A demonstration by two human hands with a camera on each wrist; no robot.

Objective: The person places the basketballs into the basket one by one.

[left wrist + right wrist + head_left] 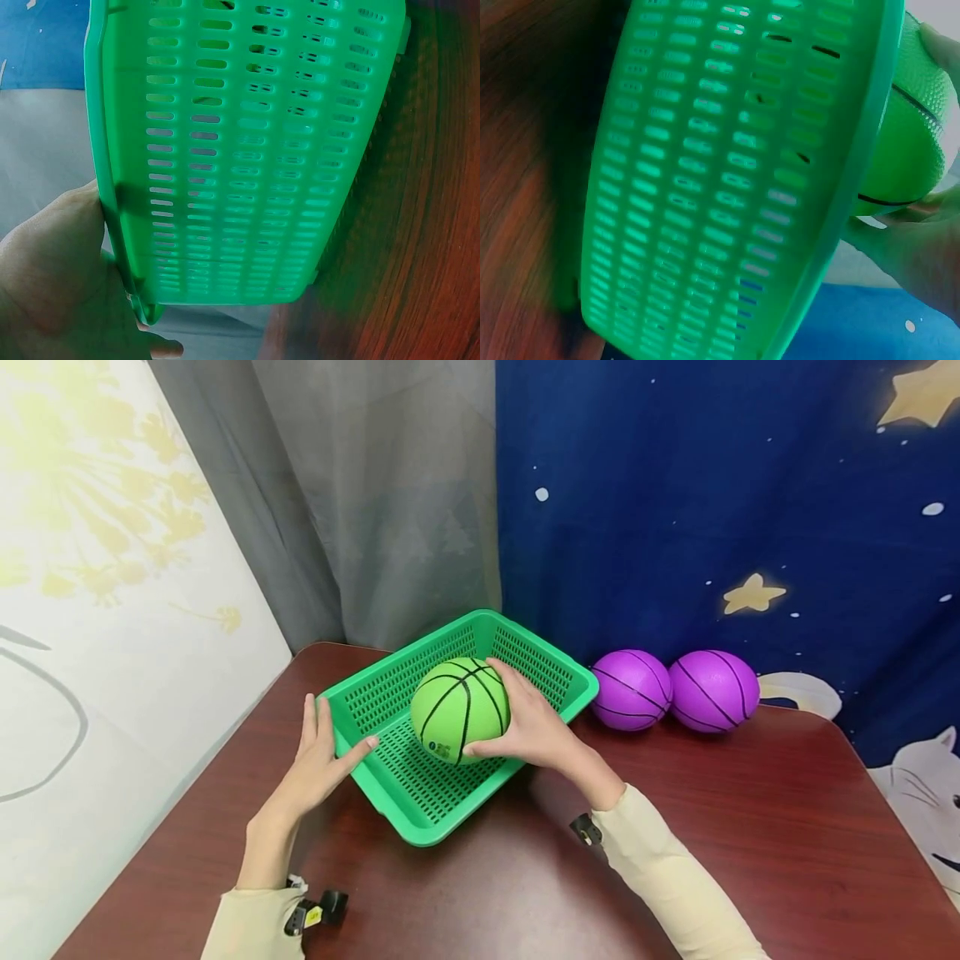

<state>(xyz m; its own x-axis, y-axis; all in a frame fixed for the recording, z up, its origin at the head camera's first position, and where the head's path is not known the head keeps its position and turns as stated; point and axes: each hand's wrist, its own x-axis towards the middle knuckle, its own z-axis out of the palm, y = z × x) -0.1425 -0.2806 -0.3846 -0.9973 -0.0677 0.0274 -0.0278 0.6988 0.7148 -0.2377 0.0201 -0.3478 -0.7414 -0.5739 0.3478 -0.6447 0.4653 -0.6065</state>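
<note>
A green plastic basket with slotted walls stands at an angle on the table. At its left corner my left hand holds the rim, thumb over the inner side and fingers along the outside. My right hand grips a light green ball with black basketball lines, fingers over the top and thumb low on its right side. The ball is in the basket's opening; whether it touches the bottom I cannot tell. In the right wrist view, the ball shows above the near rim, with part of it hidden by the wall.
Two purple balls with black lines sit side by side just right of the basket, near the back table edge. Behind them hang a blue starry curtain and a grey curtain. The reddish-brown table extends to the right.
</note>
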